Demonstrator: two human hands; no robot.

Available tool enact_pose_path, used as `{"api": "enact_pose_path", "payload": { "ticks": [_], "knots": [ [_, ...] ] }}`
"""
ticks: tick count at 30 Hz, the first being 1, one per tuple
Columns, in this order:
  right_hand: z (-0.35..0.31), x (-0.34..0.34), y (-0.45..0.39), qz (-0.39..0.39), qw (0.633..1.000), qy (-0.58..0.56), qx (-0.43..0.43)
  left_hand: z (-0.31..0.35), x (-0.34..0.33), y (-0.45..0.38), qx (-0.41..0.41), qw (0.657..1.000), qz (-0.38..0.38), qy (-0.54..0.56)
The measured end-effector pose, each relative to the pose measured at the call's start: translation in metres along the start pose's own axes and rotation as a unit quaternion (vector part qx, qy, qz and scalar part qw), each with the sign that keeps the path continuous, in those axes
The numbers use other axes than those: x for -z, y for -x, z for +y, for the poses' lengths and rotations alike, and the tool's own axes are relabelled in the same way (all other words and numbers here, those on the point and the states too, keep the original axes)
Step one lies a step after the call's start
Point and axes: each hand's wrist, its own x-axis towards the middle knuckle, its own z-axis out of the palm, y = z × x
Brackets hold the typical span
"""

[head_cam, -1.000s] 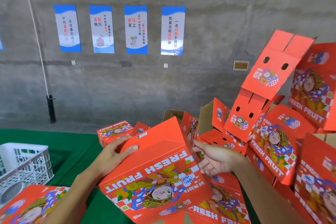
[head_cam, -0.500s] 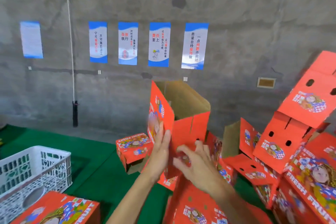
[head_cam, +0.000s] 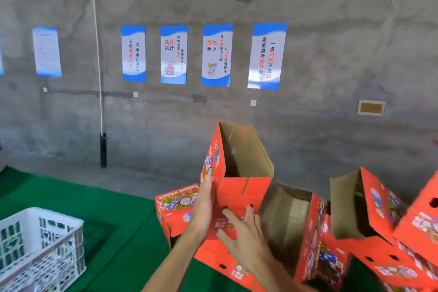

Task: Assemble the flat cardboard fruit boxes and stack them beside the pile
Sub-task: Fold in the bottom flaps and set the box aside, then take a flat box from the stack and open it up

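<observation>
Box stands upright btwn the hands, L hand flat on its side, R hand fingers spread on front flap w/o gripping: press flap in squarely, keep sides braced.

Four blue-and-white posters on the wall: first poster reads 宁可事前…不可事后返工, second poster 高效执行, third poster 责任至上, fourth poster 质量自检坚持做, 一点问题不放过. Box lettering is too blurred to read.
</observation>
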Motion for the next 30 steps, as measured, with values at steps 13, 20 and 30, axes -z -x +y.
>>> {"api": "enact_pose_path", "payload": {
  "ticks": [13, 20, 30],
  "knots": [
    [0.098, -0.107, -0.054, -0.037, 0.998, -0.050, -0.030, -0.135, 0.011, -0.072, 0.124, 0.991, -0.025, -0.052],
    [0.101, -0.080, -0.007, 0.019, 0.993, -0.112, -0.006, -0.133, -0.002, -0.018, 0.057, 0.975, 0.047, -0.210],
    [0.132, -0.022, 0.153, 0.048, 0.991, -0.123, -0.017, -0.143, -0.063, 0.132, -0.034, 0.920, -0.145, -0.362]
  ]
}}
